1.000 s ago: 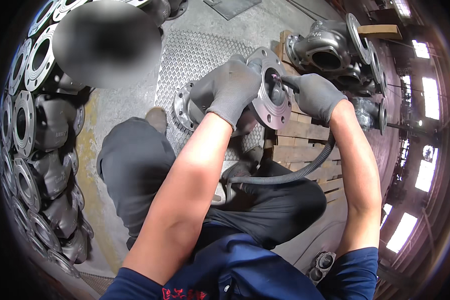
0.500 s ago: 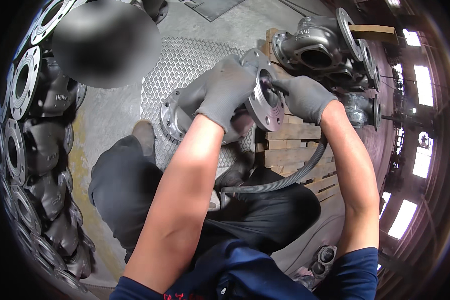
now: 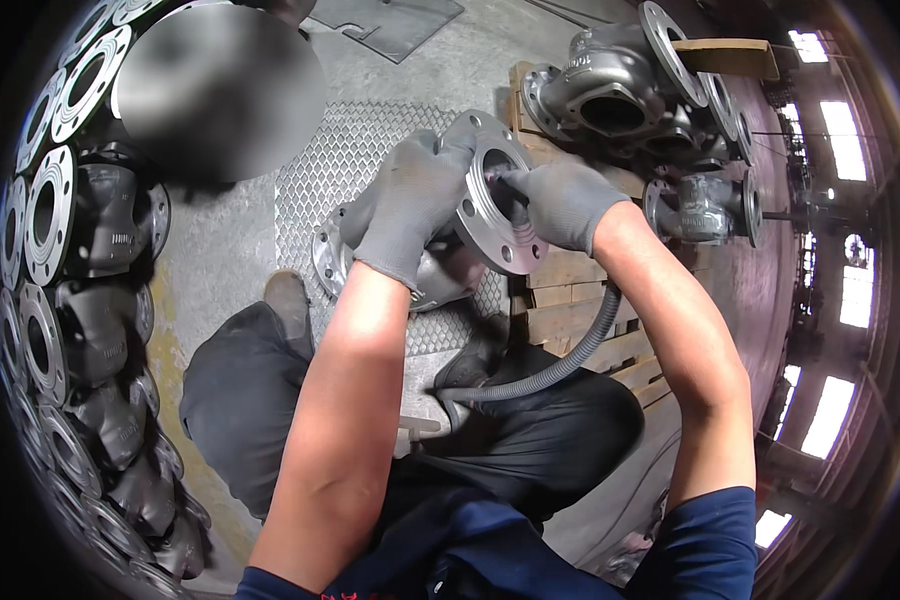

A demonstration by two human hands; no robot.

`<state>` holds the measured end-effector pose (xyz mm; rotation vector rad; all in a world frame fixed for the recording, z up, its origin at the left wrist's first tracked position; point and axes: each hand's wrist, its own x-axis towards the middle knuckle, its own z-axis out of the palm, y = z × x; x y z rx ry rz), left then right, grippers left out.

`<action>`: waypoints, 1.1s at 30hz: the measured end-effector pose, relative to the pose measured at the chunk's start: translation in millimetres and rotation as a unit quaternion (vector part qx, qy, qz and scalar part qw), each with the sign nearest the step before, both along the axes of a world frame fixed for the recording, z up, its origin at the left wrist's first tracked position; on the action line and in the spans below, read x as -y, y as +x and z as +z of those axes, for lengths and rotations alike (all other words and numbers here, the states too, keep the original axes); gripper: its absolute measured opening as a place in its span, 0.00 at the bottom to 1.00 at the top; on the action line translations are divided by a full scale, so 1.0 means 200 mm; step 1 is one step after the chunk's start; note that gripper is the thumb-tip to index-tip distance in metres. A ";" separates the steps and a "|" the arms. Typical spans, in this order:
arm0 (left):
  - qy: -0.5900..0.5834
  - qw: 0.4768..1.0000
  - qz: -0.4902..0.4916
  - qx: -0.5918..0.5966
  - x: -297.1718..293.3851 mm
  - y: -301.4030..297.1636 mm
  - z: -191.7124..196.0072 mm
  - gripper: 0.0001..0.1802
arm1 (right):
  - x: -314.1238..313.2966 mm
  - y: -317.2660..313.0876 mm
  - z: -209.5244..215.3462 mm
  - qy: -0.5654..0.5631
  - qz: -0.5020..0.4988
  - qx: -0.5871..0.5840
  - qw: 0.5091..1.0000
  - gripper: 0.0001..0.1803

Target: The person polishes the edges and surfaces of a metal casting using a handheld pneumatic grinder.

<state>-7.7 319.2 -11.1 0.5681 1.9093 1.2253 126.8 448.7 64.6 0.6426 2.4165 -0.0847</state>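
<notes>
1. Over metal mesh (image 3: 320, 155) at twelve o'clock sits a tilted flanged casting (image 3: 450, 277).
2. Its flange (image 3: 478, 225) lies at three o'clock from the gloved left hand (image 3: 407, 195), fingers wrapped around it.
3. The gloved right hand (image 3: 568, 205) curls, contents hidden, the bore (image 3: 508, 203) at its nine o'clock; work inside appears underway, the next move calling for steady bracing.

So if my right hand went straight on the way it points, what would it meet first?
Most likely the flanged casting, around its round opening, which your right hand points toward. Whether it already touches there, I can't tell from this view.
</notes>
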 end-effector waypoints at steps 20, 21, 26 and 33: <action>0.011 0.999 0.020 -0.033 0.07 -0.07 -0.09 0.30 | 0.11 0.10 0.03 -0.026 -0.012 -0.048 0.998 0.30; 0.014 0.999 0.034 -0.028 0.09 -0.07 -0.09 0.29 | 0.13 0.13 0.02 -0.021 -0.019 -0.045 0.999 0.31; 0.040 0.991 0.127 -0.008 0.27 -0.08 -0.11 0.27 | 0.29 0.39 0.03 -0.098 -0.099 -0.339 0.930 0.25; 0.113 0.983 0.145 -0.002 0.70 0.13 -0.25 0.21 | 0.54 0.52 -0.20 -0.185 -0.422 -0.448 0.766 0.26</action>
